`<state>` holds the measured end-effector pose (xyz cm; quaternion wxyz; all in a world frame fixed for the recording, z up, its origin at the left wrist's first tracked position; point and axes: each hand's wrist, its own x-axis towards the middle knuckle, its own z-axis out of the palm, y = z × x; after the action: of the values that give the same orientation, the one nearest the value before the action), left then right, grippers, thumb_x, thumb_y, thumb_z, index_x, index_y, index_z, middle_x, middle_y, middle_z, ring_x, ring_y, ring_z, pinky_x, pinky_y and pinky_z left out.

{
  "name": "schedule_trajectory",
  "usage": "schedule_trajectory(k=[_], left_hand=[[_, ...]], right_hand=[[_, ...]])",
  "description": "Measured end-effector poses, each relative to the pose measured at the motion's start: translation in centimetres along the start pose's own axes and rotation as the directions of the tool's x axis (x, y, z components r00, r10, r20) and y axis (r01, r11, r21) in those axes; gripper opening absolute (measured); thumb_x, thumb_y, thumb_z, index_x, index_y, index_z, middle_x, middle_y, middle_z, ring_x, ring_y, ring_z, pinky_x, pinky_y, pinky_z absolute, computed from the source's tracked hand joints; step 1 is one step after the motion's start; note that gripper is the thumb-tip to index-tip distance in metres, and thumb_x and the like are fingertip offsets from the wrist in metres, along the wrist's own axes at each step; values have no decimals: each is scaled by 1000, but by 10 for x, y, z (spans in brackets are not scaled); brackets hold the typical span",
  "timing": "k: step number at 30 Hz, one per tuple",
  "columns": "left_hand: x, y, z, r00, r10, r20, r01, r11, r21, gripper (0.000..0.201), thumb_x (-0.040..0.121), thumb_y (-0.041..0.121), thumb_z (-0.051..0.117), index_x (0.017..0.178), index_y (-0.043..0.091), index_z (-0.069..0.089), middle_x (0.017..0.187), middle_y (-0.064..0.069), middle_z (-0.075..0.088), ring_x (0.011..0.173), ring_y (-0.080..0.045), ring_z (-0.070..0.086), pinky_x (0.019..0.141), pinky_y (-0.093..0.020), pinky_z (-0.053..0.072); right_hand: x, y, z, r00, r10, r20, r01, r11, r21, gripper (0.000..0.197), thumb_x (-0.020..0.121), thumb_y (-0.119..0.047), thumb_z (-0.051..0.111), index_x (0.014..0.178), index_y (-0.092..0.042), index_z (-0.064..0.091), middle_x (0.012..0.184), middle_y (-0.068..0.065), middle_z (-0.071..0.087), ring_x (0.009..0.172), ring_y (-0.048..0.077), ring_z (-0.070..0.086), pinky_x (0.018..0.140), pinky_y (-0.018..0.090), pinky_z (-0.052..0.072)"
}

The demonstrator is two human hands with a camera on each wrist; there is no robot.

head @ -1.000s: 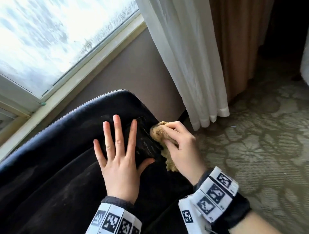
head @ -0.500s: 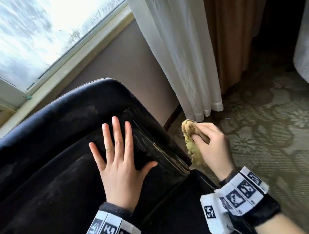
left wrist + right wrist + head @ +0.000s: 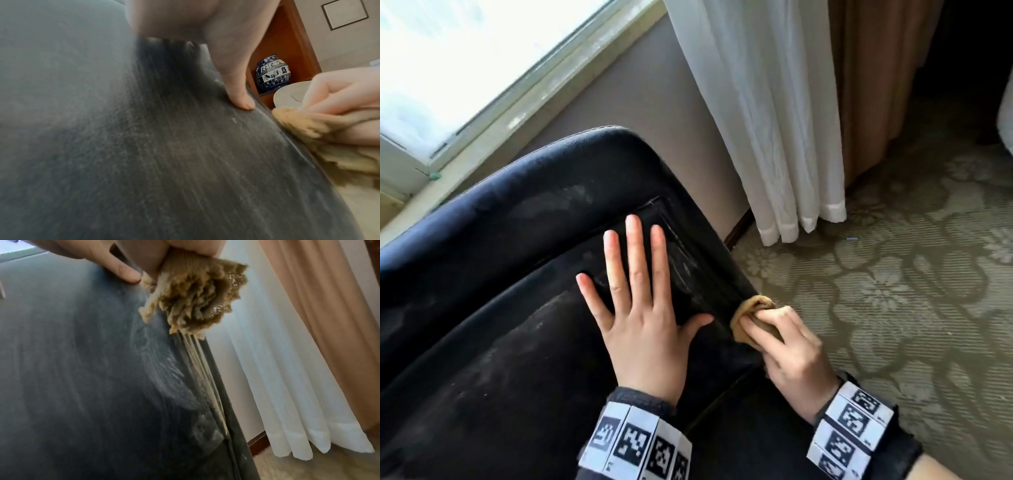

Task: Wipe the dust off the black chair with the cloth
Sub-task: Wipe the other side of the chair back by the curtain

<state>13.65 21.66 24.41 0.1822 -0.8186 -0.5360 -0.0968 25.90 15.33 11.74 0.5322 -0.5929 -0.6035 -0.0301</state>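
The black chair [image 3: 493, 308] fills the lower left of the head view, its leather streaked with grey dust. My left hand [image 3: 640, 308] lies flat on the chair [image 3: 144, 162] with fingers spread and straight. My right hand [image 3: 787, 346] grips a bunched tan cloth [image 3: 748, 317] and presses it against the chair's right side edge. In the left wrist view the cloth [image 3: 320, 136] meets the chair's rim just beside my left thumb. The right wrist view shows the cloth [image 3: 197, 298] hanging from my fingers against the dusty edge of the chair [image 3: 82, 378].
A white sheer curtain [image 3: 763, 113] and a tan drape [image 3: 873, 78] hang to the right of the chair, over a floral patterned carpet [image 3: 887, 291]. A bright window [image 3: 465, 51] lies beyond the chair. A blue patterned vase [image 3: 272, 73] stands on a wooden shelf.
My right hand moved the cloth from the chair's far corner, out to the side, then back against the chair's right edge nearer to me. My left hand stayed flat on the chair.
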Motion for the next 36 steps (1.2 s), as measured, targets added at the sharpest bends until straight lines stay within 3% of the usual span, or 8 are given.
schedule_trajectory(k=[4,7,10,18,24,28,33,36], left_hand=[[-5,0,-1,1000,6,-7,-6,1000,-9,139,47,55,81,147,23,-9,153,8,-25,143,-15,-19,113,-48,-14],[-5,0,-2,1000,-3,-21,3,1000,8,126,55,58,77,149,21,1,155,6,-19,143,-15,-16,114,-48,-12],[-5,-1,-1,997,-13,-70,14,1000,9,104,69,60,64,148,17,12,158,2,-6,144,-13,-13,115,-48,-8],[-1,-3,1,1000,-24,-13,24,999,23,138,50,61,76,147,14,-11,153,5,-23,144,-14,-15,115,-48,-8],[-4,0,-3,999,-23,-34,24,999,22,138,51,61,78,147,16,-11,154,7,-23,144,-12,-14,115,-46,-10],[-2,-2,-1,998,-27,-52,28,999,26,129,59,65,72,147,16,-9,154,7,-23,143,-11,-15,115,-45,-11],[1,-3,2,999,-22,-31,23,999,37,140,48,59,78,147,13,-10,157,0,-8,142,-13,-19,114,-45,-15],[-8,1,-1,999,-19,-35,20,1000,23,136,52,57,77,146,14,-10,157,-2,-6,142,-15,-19,113,-46,-15]], right_hand=[[37,-26,-26,983,50,-178,-40,998,55,20,90,-4,54,99,-6,72,97,3,59,86,20,60,86,23,50],[95,-54,-22,954,-45,-297,63,997,51,22,85,1,62,104,-7,70,96,14,67,86,28,64,85,34,53],[116,-61,6,951,-105,-291,117,993,26,22,87,-1,59,105,-8,71,97,14,68,82,29,64,77,38,54],[10,-1,-3,997,-35,66,36,999,-19,27,83,2,52,102,-6,70,100,1,50,86,21,56,74,34,51],[96,-47,-18,975,-68,-212,82,995,58,23,89,-2,55,106,-8,70,96,14,67,86,28,64,83,34,53],[113,-50,11,959,-151,-240,162,986,26,25,89,-1,54,108,-9,69,102,13,66,82,29,63,77,38,55],[37,2,14,994,-98,-48,96,995,-26,27,86,2,51,106,-3,67,109,3,50,89,22,57,86,28,50],[5,35,-1,991,24,134,-17,999,-49,33,76,-2,48,102,-6,69,105,1,49,93,20,55,81,33,49]])
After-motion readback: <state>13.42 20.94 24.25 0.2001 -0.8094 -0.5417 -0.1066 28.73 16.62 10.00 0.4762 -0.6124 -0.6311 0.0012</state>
